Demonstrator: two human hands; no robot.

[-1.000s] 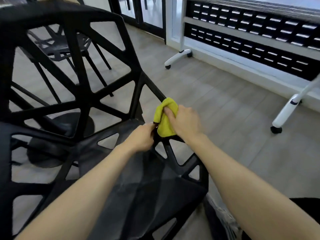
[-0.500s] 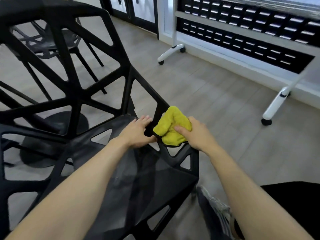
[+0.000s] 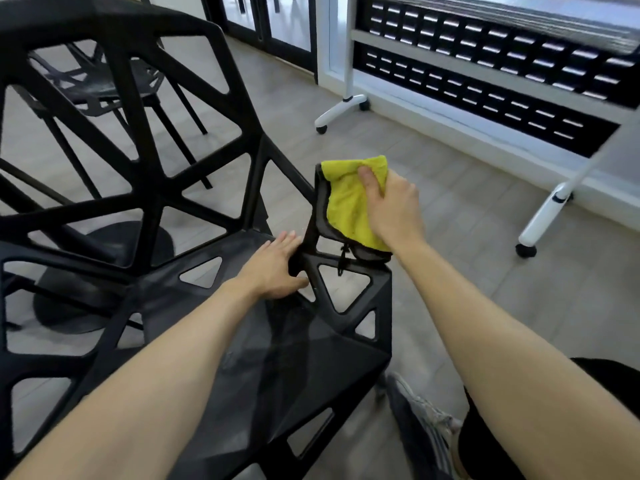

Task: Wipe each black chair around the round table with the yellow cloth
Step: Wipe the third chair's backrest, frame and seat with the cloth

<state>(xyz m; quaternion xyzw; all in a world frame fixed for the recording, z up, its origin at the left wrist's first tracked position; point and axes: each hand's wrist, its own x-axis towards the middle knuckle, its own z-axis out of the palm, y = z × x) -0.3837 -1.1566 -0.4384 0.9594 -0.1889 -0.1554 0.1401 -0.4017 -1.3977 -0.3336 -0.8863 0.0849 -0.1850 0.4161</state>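
- Your shoe [image 3: 420,422] stands just beside the front corner of the near black chair [image 3: 277,348]; if you step round to the next chair without looking, you could catch the leg and shove the chair.
- The seat panel nearest you shows pale, dusty streaks. Moving on now would probably leave that face unwiped, since the cloth is working only the side frame.
- Your left hand [image 3: 273,268] lies flat on the seat's far edge, fingers straight and slightly spread, thumb toward the triangular cut-outs. It steadies the chair but grips nothing, so a hard push from the cloth side could slide the chair under your palm.
- Your right hand [image 3: 393,206] presses the yellow cloth [image 3: 349,202] against the upright side strut, thumb on top and fingers folded round the cloth's far side. The cloth is draped over the strut's top corner, and its dark edging and a small tag hang down by the cut-out; a downward stroke could snag that loose end in the opening or pull the cloth from your fingers.
- The open lattice back has many narrow bars, easy to skip.
- The second black chair [image 3: 100,88] stands well beyond, apparently untouched; you could miss it.
- The white wheeled legs [image 3: 341,110] stand on the floor at your right; backing away could trip you.
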